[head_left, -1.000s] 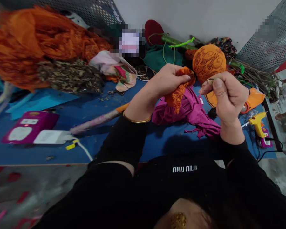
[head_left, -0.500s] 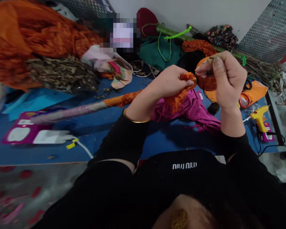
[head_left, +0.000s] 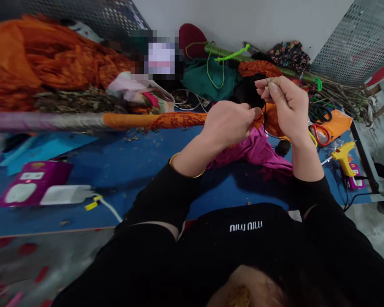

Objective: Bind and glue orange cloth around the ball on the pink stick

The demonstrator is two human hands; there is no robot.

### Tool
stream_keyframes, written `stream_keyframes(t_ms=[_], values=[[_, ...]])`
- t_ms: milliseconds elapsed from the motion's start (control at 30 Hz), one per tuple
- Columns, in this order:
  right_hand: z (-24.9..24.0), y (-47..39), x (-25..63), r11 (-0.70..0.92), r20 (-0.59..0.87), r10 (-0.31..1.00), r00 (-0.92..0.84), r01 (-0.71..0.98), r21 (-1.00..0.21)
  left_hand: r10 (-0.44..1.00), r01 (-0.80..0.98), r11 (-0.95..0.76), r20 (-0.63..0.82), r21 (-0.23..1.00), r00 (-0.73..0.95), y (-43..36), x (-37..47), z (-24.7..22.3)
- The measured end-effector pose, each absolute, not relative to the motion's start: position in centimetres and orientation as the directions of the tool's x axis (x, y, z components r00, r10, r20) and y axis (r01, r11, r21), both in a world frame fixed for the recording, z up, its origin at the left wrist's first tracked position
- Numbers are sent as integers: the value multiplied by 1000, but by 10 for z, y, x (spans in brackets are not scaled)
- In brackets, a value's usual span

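A long pole (head_left: 128, 121), wrapped in orange patterned cloth towards its right end, reaches leftward across the table. My left hand (head_left: 228, 123) is closed around the orange cloth at that right end, thumb and forefinger pressed together. Just up and to the right, my right hand (head_left: 288, 104) is raised with thumb and forefinger pinched; what lies between them is too small to make out. Behind the right hand is a round orange thing (head_left: 273, 120), partly hidden. Below my left hand, magenta cloth (head_left: 254, 151) lies crumpled on the blue table (head_left: 141, 170).
On the right are a yellow glue gun (head_left: 344, 157), red-handled scissors (head_left: 322, 135) and twigs (head_left: 348, 94). To the left stand a purple power strip (head_left: 38, 170) with a white adapter (head_left: 64, 195). Orange fabric (head_left: 51, 59) and green cloth (head_left: 211, 76) are heaped behind.
The pole has swung up at its left end and now lies nearly level. My left hand has turned with it. My right hand has shifted left relative to the table, still pinching.
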State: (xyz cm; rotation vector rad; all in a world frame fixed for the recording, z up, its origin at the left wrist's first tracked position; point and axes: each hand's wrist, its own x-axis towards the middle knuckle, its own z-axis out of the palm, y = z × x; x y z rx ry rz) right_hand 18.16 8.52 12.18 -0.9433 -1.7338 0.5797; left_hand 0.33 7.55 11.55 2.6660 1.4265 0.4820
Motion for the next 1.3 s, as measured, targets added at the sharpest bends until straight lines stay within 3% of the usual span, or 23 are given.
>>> stream_keyframes(t_ms=[233,333,533,633,833,933,1133,1233,1300], values=[[122,87,188,487,480,872,-101,293,-823,751,766,-633,330,113,572,72,9,111],[124,85,189,521,509,851,-132,340,-783,710,743,-666,358,62,606,73,8,109],[122,84,189,546,529,833,-163,396,-738,617,710,-681,381,-179,688,74,7,109],[119,88,189,546,528,835,-155,344,-764,609,704,-674,369,-226,702,76,7,108],[125,84,195,468,465,884,-53,121,-875,680,756,-644,365,-117,636,81,1,111],[137,77,212,407,404,913,-50,67,-911,717,797,-592,371,-123,590,85,-9,115],[149,85,260,327,325,945,-36,147,-933,780,837,-545,333,-57,530,89,-23,125],[138,107,273,383,406,907,115,177,-907,798,831,-556,279,-2,534,88,-26,131],[128,121,276,381,448,864,230,284,-880,788,801,-594,253,76,561,86,-29,134]])
